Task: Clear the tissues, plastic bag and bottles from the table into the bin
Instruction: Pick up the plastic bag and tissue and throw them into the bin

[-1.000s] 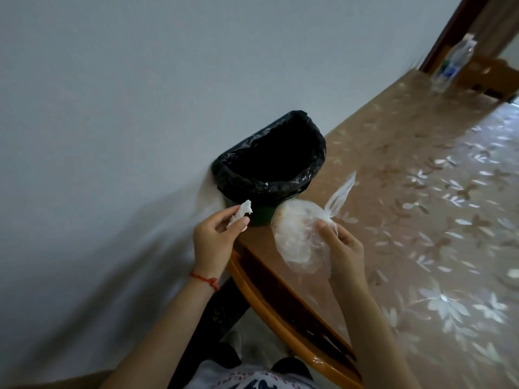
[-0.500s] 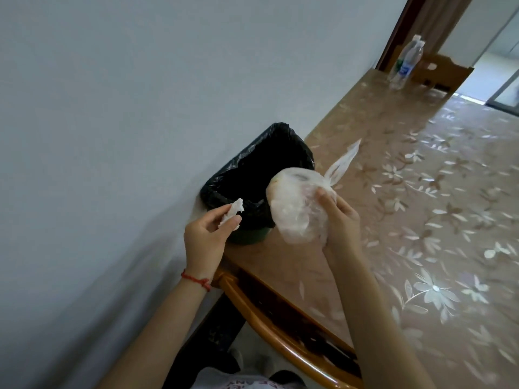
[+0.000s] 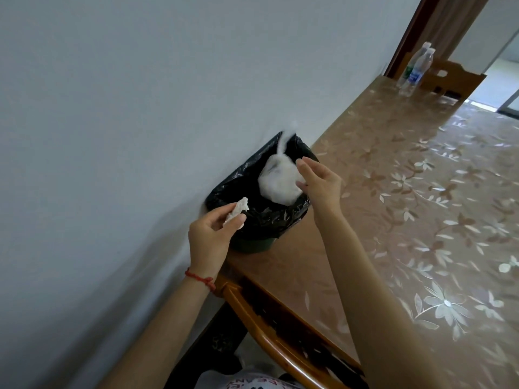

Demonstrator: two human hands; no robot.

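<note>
A green bin lined with a black bag [image 3: 269, 217] stands on the table's near-left corner against the wall. The knotted clear plastic bag [image 3: 278, 181] is blurred over the bin's mouth, free of my fingers. My right hand [image 3: 320, 183] hovers just right of it with fingers spread. My left hand [image 3: 210, 234] is at the bin's near-left rim, pinching a crumpled white tissue [image 3: 237, 210]. Two clear plastic bottles [image 3: 415, 70] stand at the table's far end.
The table [image 3: 421, 220] has a brown floral cover and a wooden edge [image 3: 266, 332] close to my body. A white wall runs along its left side. A wooden chair back [image 3: 455, 80] sits behind the bottles, by a doorway.
My right hand carried the plastic bag left over the bin and let it go; its fingers are now spread. My left hand with the tissue stayed near the bin's rim.
</note>
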